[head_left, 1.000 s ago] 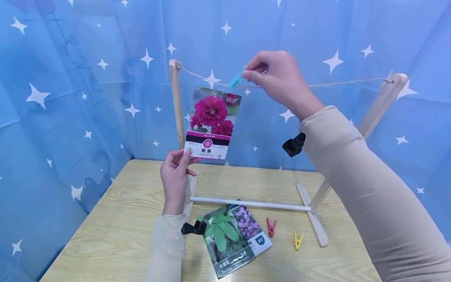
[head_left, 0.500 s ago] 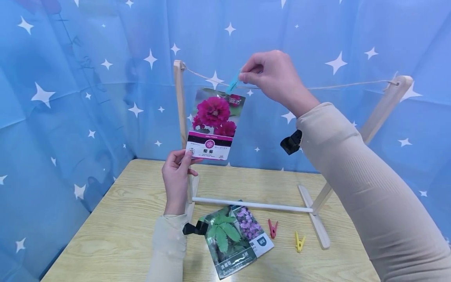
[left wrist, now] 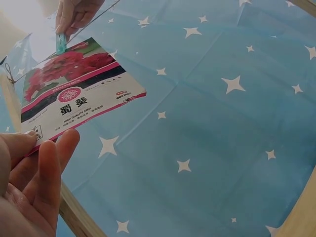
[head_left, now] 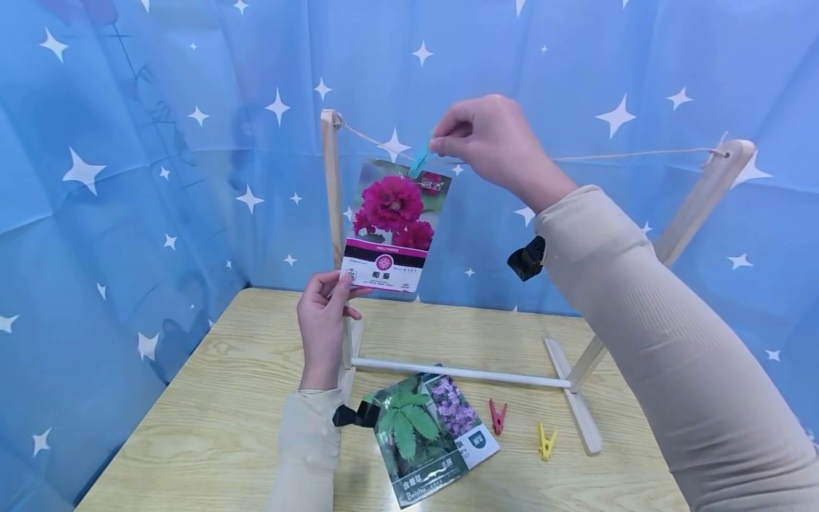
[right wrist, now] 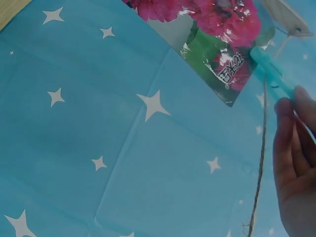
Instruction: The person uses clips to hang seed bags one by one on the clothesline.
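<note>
My left hand (head_left: 323,320) pinches the lower left corner of a hollyhock seed packet (head_left: 387,259) printed with magenta flowers, thumb in front and fingers behind. The packet hangs upright, its top edge at the string (head_left: 614,155). With thumb and fingertips, my right hand (head_left: 495,142) pinches a turquoise clothespin (head_left: 419,162) whose tip lies over the packet's top edge. In the right wrist view the clothespin (right wrist: 271,74) meets both the packet (right wrist: 217,39) and the string (right wrist: 261,158). Whether its tips bite on the packet cannot be made out.
The string runs between two wooden posts (head_left: 331,185) joined below by a white rod (head_left: 461,372). On the table (head_left: 211,398) lie a green-leaf seed packet (head_left: 416,441) overlapping a purple-flower one (head_left: 454,409), a red clothespin (head_left: 498,417) and a yellow clothespin (head_left: 546,442). A starry blue curtain stands behind.
The clothespin has moved down from just above the packet until its tip overlaps the top edge. My left hand keeps the same hold on the packet; the head view has shifted slightly.
</note>
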`<action>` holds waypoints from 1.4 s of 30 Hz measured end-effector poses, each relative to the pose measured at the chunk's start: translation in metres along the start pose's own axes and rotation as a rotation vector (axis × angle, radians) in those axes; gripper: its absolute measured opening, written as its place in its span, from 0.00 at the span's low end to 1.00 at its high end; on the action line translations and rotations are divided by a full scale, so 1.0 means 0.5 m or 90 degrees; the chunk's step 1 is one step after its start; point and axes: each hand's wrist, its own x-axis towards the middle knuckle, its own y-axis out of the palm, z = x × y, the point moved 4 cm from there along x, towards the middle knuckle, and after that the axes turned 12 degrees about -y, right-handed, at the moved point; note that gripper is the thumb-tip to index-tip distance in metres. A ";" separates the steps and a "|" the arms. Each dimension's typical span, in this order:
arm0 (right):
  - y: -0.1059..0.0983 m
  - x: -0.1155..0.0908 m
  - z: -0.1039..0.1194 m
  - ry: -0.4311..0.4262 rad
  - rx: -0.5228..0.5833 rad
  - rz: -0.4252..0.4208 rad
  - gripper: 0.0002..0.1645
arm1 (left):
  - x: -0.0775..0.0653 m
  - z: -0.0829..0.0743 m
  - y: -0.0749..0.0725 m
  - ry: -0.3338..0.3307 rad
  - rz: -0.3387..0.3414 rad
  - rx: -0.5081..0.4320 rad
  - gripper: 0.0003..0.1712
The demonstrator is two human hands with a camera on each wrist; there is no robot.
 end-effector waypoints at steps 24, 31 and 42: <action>0.005 -0.016 0.003 -0.030 -0.002 0.041 0.22 | -0.004 0.010 0.009 -0.034 0.016 0.011 0.15; -0.005 -0.034 0.009 -0.060 -0.015 -0.019 0.18 | 0.005 0.021 0.009 -0.035 0.025 0.004 0.15; -0.016 -0.096 0.000 -0.091 0.049 -0.080 0.14 | 0.024 0.058 -0.011 -0.070 0.050 0.035 0.18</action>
